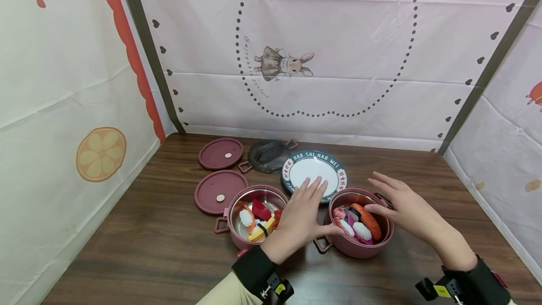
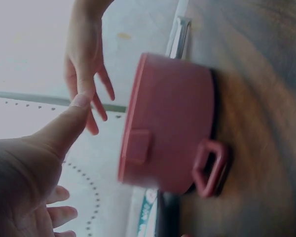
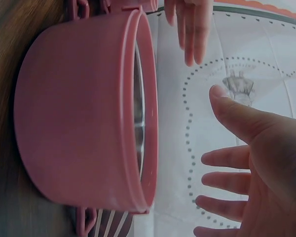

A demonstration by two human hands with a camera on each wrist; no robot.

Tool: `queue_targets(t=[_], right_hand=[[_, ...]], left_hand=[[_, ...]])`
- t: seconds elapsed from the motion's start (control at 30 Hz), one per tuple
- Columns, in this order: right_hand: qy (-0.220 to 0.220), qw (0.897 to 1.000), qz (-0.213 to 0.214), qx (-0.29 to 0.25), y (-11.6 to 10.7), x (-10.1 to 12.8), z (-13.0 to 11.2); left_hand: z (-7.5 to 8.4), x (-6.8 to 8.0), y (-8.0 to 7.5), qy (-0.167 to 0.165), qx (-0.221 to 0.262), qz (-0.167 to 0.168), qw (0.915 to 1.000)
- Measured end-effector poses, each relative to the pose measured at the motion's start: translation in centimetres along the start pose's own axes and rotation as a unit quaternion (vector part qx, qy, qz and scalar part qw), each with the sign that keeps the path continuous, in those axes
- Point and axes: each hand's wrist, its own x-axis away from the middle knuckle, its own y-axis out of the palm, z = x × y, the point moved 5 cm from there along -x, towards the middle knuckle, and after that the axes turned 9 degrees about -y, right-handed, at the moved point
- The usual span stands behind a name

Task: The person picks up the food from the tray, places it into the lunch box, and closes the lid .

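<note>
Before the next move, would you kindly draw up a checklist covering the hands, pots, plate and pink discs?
1. Hands free: ok; the left hand and right hand are open and hold nothing.
2. Right-hand pot upright: ok; it stands on the table with toy food inside.
3. Firm hold on that pot: not ok; neither hand grips it.
4. Left-hand pot upright: ok; it holds toy food too.
5. Pink discs off both pots: ok; they lie to the left.
6. Plate bare: cannot tell; the left hand covers part.
</note>
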Motion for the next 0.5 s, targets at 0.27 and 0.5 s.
queue_targets(t=[0.27,0.5], right_hand=[[-0.027,1.000,0.000,-0.003,0.2,-1.1,-1.5],[-0.051,0.999,0.000,-0.006,0.8,-1.9,-2.6]], left_hand=[[-2.2,0.3,-2.4,-0.018,-0.066,-0.006,0.9977],[-4.7,0.9,-4.5,-0.032,-0.079,0.001,0.9963]])
